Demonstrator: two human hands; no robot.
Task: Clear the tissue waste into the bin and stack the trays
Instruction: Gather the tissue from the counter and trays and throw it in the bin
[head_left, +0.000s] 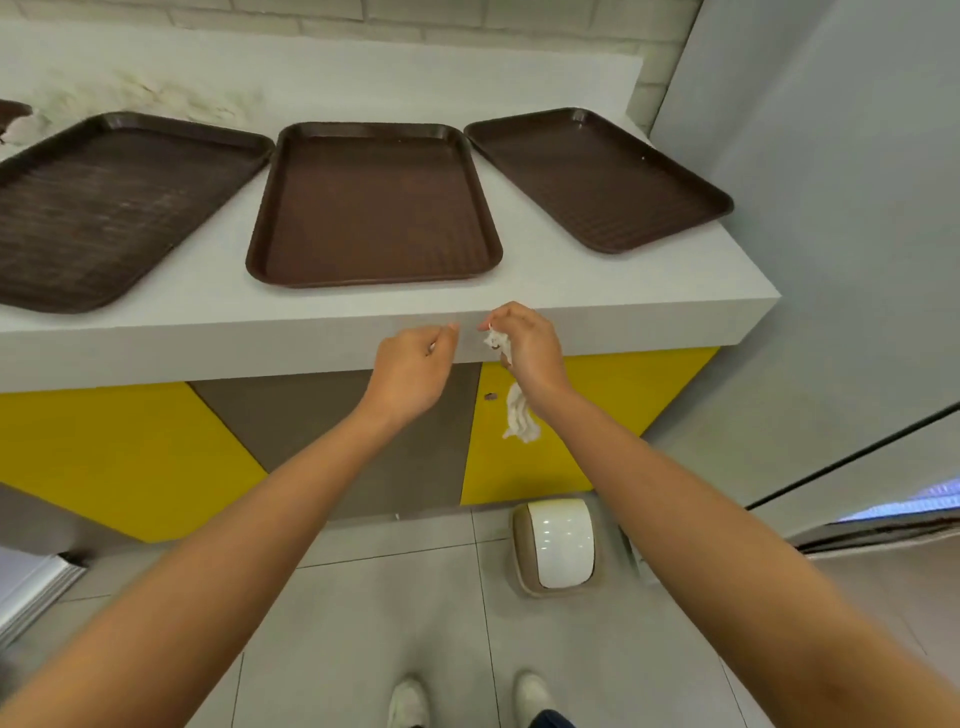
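Three empty brown trays lie side by side on the white counter: the left tray (104, 208), the middle tray (374, 202) and the right tray (597, 176). In front of the counter edge, my right hand (527, 348) grips a crumpled white tissue (496, 343). A second white tissue piece (519, 421) is in the air below that wrist; whether it hangs from the wad I cannot tell. My left hand (415, 374) is close beside, fingers curled; I cannot see if it holds anything. The bin (558, 545), with a white swing lid, stands on the floor below my right hand.
At the far left edge a sliver of another brown tray (10, 111) shows, with white tissue (23, 127) by it. Yellow and brown cabinet fronts (130, 457) close off the space under the counter. A grey wall (831, 260) stands right. My shoes (410, 701) are on the tiled floor.
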